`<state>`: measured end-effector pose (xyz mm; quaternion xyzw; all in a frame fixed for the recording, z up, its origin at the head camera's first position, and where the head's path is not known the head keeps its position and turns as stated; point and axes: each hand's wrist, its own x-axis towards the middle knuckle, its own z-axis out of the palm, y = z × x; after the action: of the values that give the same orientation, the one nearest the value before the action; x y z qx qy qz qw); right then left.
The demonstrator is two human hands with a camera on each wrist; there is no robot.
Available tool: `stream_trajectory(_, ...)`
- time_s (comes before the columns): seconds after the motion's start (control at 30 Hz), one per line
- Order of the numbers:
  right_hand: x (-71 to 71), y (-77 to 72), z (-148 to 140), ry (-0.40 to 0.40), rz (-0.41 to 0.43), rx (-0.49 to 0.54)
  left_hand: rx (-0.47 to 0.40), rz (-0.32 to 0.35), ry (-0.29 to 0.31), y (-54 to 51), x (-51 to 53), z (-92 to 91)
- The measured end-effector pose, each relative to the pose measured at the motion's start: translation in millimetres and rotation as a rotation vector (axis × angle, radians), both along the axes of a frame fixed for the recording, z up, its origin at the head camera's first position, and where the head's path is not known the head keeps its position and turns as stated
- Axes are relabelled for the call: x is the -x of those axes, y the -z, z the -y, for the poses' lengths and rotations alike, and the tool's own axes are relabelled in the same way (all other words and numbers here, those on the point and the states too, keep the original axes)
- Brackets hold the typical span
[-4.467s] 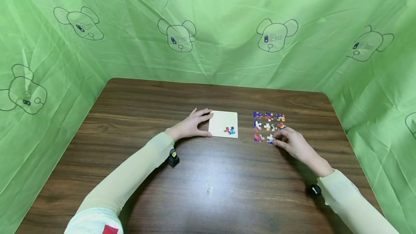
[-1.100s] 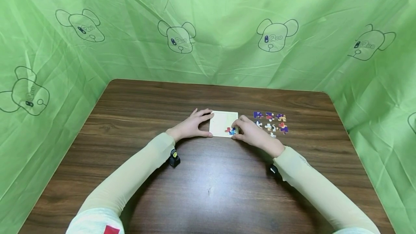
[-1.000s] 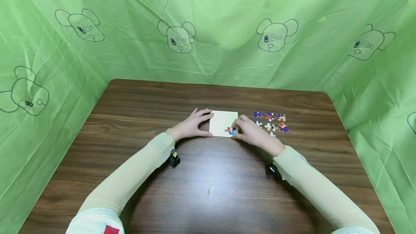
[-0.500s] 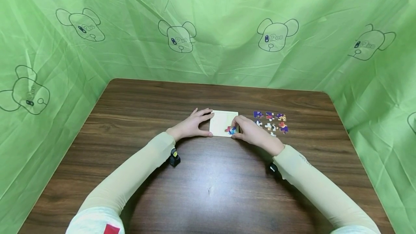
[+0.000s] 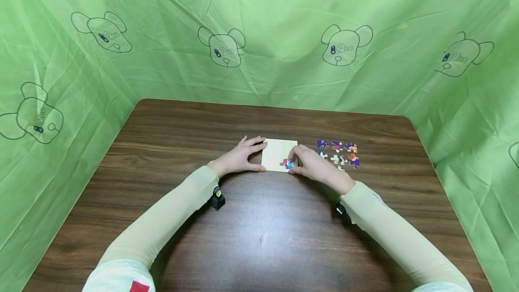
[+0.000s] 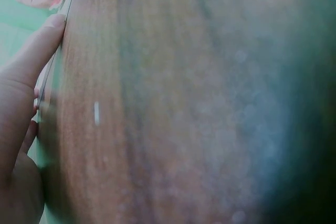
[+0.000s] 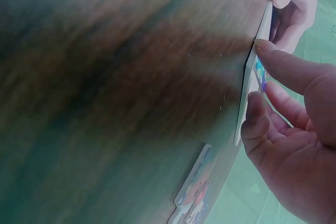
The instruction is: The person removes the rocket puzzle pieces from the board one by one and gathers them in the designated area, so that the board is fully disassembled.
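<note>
In the head view, a shallow cream puzzle board (image 5: 275, 150) lies flat on the table. My left hand (image 5: 239, 156) rests at its left side, straight thumb touching the near-left corner, fingers at the far-left corner. Red and blue puzzle pieces (image 5: 287, 163) sit in the board's near-right part. There my right hand (image 5: 314, 163) pinches a blue puzzle piece; in the right wrist view this piece (image 7: 261, 74) shows between thumb and fingers, partly hidden. The left wrist view shows the left thumb (image 6: 37, 51) against the board's edge.
Right of the board, several loose puzzle pieces (image 5: 337, 146) lie in rows on the dark wooden table (image 5: 259, 238). My right hand and wrist cover part of the nearest rows. Green cloth (image 5: 279, 80) hangs behind and at both sides.
Since the earliest frame, my right hand has moved left from the loose pieces to the board's near-right corner. Over the last second it has barely shifted. The left hand has stayed put.
</note>
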<state>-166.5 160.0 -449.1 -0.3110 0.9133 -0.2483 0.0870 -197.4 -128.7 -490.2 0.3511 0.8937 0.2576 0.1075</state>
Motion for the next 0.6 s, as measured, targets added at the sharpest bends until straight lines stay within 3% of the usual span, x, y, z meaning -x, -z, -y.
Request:
stream_trajectory(0.3, -0.9, 2.8, -2.0, -0.041, 0.002, 0.007, -0.018, -0.008, 0.004, 1.2, -0.4, 0.3)
stream_trajectory(0.6, -3.2, 5.7, 3.3, -0.016, 0.004, -0.011, -0.014, 0.0, 0.002, 1.2, 0.2, 0.3)
